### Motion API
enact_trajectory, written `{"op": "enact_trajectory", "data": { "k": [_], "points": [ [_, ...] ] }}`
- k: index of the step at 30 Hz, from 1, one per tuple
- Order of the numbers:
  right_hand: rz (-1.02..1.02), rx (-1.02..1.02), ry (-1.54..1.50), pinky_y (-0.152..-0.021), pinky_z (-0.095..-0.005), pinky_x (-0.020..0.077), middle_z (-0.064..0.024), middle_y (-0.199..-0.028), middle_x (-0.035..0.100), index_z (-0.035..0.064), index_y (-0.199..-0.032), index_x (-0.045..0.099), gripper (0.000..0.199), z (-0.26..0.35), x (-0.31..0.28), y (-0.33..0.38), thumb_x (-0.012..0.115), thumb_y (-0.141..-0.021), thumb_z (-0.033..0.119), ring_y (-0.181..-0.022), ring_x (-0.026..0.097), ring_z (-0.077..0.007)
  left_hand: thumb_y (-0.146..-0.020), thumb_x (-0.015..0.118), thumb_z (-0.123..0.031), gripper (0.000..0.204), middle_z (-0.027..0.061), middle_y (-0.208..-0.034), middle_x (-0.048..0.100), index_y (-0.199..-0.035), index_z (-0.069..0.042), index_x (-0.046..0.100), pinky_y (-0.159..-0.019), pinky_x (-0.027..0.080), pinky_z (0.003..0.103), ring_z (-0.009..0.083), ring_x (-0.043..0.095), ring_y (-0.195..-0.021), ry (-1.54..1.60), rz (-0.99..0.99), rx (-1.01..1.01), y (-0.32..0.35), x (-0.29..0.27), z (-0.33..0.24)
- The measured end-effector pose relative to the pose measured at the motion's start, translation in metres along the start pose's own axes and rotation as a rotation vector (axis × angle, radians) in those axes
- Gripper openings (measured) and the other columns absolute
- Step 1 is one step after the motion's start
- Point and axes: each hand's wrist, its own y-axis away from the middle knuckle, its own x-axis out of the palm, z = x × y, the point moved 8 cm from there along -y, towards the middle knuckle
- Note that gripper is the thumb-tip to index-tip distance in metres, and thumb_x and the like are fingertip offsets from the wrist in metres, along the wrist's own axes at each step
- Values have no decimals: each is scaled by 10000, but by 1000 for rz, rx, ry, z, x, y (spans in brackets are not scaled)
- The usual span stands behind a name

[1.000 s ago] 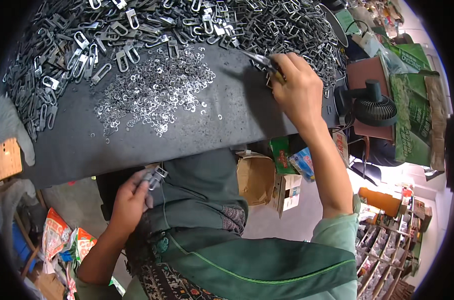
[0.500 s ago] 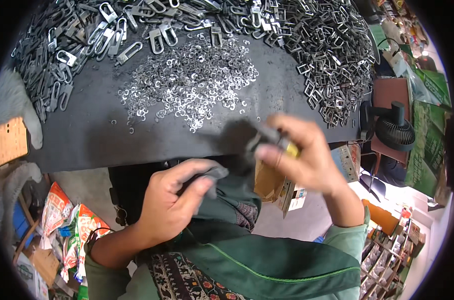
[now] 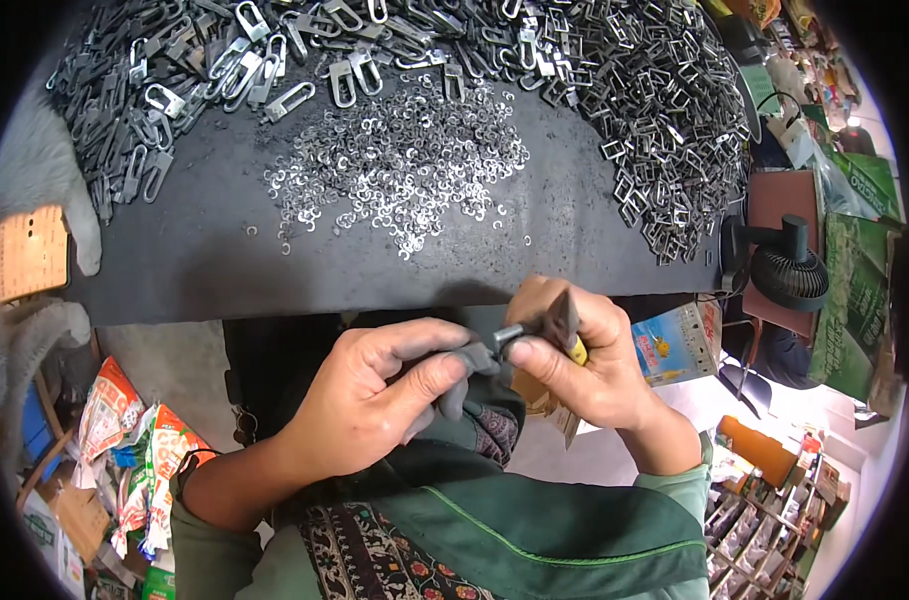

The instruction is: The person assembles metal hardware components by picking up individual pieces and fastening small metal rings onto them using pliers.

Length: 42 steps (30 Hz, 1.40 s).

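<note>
L hand (image 3: pixel 375 395) curled shut round a small dark grey metal piece (image 3: pixel 475 358), thumb on top, fingers underneath; R hand (image 3: pixel 585 360) closed too, pinching the other end of the same piece between thumb and forefinger, w/ a bit of yellow (image 3: pixel 579 350) showing in the palim side of the grip – can't tell what that is. Piece looks flat, dull, short; most of it hidden by fingers, so exact shape unclear. Long axis runs roughly L–R between the two hands, slightly rising toward the R hand. It sits in the air just below the near edge of the bench (image 3: pixel 275 270), over the person's lap & green top, well clear of the bench surface. On the bench, a dark mat-like top: middle has a loose heap of small shiny open rings (image 3: pixel 405 165); far L a pile of larger silver buckle-type clips (image 3: pixel 175 80); far R a big pile of darker rectangular metal loops (image 3: pixel 665 120). No trays or bins, all parts lie loose in heaps. R of the bench a small black fan (image 3: pixel 785 270); below it a small printed box (image 3: pixel 675 345). Lower L on the floor, coloured snack packets (image 3: pixel 125 450). Tan card (image 3: pixel 30 255) on the L edge.
</note>
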Motion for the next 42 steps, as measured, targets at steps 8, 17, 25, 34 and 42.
{"op": "enact_trajectory", "data": {
  "k": [8, 17, 25, 34, 42],
  "points": [
    [32, 522, -405, -588, -274, 388, 43, -709, 490, 23, -896, 553, 189, -39, 22, 21, 637, -940, 187, -654, 412, -90, -825, 649, -9, 194, 119, -732, 597, -1017, -10, 629, -509, 467, 368, 287, 603, -567, -1211, -306, 689, 18, 22, -30],
    [-25, 330, -55, -568, -330, 430, -99, -702, 538, 26, -885, 587, 213, -21, 6, 13, 711, -863, 198, -616, 543, -197, -958, 556, -77, 204, 20, -714, 586, -1141, 1, 599, -508, 432, 247, 67, 541, -574, -528, -86, 221, 1, 0, -18],
    [-208, -130, 1318, -718, -404, 389, -76, -838, 497, 96, -900, 624, 293, 21, -26, -13, 762, -721, 284, -840, 510, -266, -971, 549, -100, 234, 12, -745, 598, -1172, 7, 605, -556, 469, 219, 56, 538, -615, -4, -23, -149, 16, -20, 27],
    [-168, -138, 1414, -744, -408, 392, -86, -856, 497, 89, -914, 623, 276, 25, -20, -27, 744, -745, 271, -856, 511, -277, -889, 598, 13, 137, 93, -955, 648, -1006, 36, 664, -762, 473, 254, 124, 604, -852, -275, 36, 63, 18, -17, 17],
    [-133, -162, 1448, -666, -368, 393, -48, -770, 472, 101, -824, 593, 271, 28, -20, -27, 755, -723, 294, -762, 514, -230, -877, 670, -45, 162, 67, -951, 661, -1025, 19, 681, -784, 462, 253, 117, 607, -870, -232, -55, 121, 19, -22, 0]
  ]
}}
